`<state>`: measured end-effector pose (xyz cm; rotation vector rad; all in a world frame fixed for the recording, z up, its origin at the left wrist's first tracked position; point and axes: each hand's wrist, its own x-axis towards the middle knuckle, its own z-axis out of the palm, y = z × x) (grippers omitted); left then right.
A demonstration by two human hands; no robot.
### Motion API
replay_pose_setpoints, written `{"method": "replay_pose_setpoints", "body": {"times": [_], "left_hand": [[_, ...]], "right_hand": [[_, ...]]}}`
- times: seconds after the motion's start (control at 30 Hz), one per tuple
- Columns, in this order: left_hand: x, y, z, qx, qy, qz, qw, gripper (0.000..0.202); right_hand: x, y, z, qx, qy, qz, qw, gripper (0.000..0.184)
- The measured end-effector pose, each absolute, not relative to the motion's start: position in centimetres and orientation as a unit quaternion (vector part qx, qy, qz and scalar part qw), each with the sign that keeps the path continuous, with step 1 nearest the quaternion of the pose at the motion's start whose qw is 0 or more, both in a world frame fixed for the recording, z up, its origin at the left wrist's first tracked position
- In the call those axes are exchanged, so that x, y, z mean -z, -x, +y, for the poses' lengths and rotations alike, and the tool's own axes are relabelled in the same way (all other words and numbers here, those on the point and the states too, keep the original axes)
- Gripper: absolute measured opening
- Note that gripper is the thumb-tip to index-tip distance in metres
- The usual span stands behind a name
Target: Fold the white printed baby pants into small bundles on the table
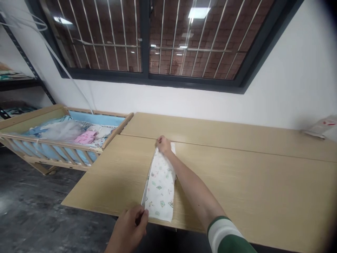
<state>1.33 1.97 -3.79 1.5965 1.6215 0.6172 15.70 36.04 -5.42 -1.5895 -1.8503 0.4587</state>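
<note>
Pinching one printed white cloth [160, 186] now, your left hand [129, 228] at the near end, your right hand [163, 145] at the far end, it's lying folded on the pale wooden table [237, 175], one wooden crib [50, 143] just left!

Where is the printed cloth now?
Head view: the printed cloth lies on the wooden table, right hand at its far end, left hand at its near end.

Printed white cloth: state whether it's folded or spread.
Folded: the printed white cloth forms a long narrow strip, doubled along one side, between the left hand and right hand.
</note>
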Motion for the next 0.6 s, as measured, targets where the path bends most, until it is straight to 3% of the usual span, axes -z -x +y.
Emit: {"method": "replay_pose_setpoints", "body": {"times": [0.4, 0.5, 0.6], "left_hand": [[3.7, -2.2, 1.0, -0.059, -0.649, 0.748, 0.124, 0.036], [3.9, -2.5, 0.3, -0.125, -0.670, 0.731, 0.024, 0.035], [4.7, -3.0, -0.2, -0.253, -0.742, 0.614, -0.089, 0.023]], "right_hand": [[3.7, -15.6, 34.2, -0.137, 0.583, -0.756, 0.263, 0.009], [2.5, -15.5, 32.4, -0.136, 0.553, -0.780, 0.257, 0.017], [0.9, -15.4, 28.7, -0.149, 0.466, -0.838, 0.239, 0.030]]}}
